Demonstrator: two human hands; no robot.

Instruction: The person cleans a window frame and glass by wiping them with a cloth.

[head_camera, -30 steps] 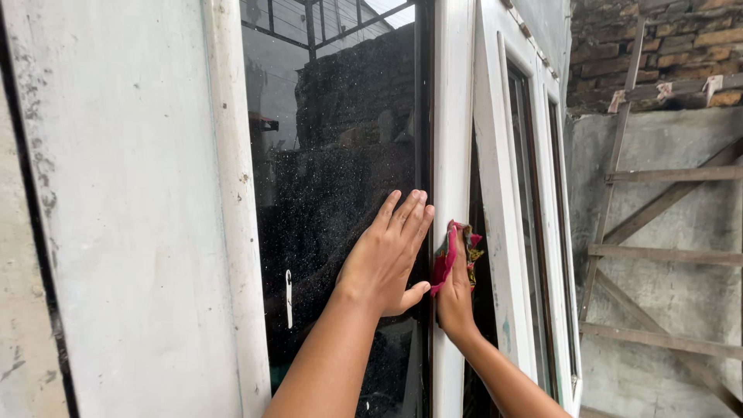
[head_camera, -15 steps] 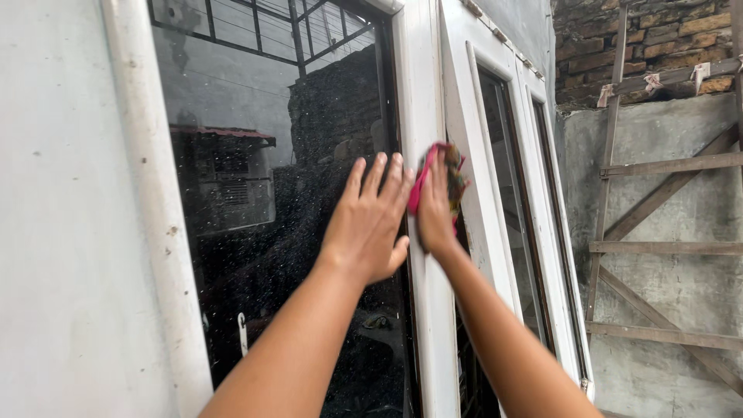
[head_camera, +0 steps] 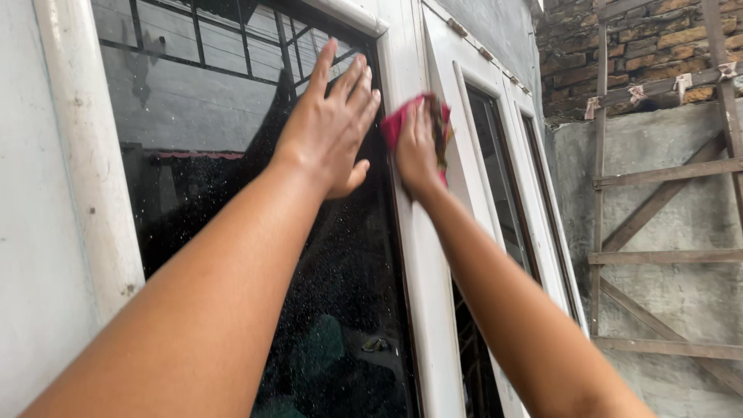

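— Where do I have the hands right now?

— My left hand point(head_camera: 329, 124) lies flat and spread on the dark window pane point(head_camera: 232, 178), fingers straight, grasping nothing. My right hand point(head_camera: 418, 143) presses a pink cloth point(head_camera: 396, 122) against the white frame post point(head_camera: 422, 255), high up near the top corner. The cloth sits mostly under the palm, with a crumpled edge showing beside the fingers.

— How do you reckon the cloth handles?

— Soft and light, I'd judge; it folds and bunches wherever I press. It has no stiff part to grip, so I'd keep it trapped under a flat palm, or pinch the bunched edge that sticks out on the right.

— And the glass?

— Rigid, probably fragile and smooth, speckled with dust. I'd lean on it only lightly. The open sash point(head_camera: 480, 155) just right of the post looks free to swing, so I wouldn't rest weight there.
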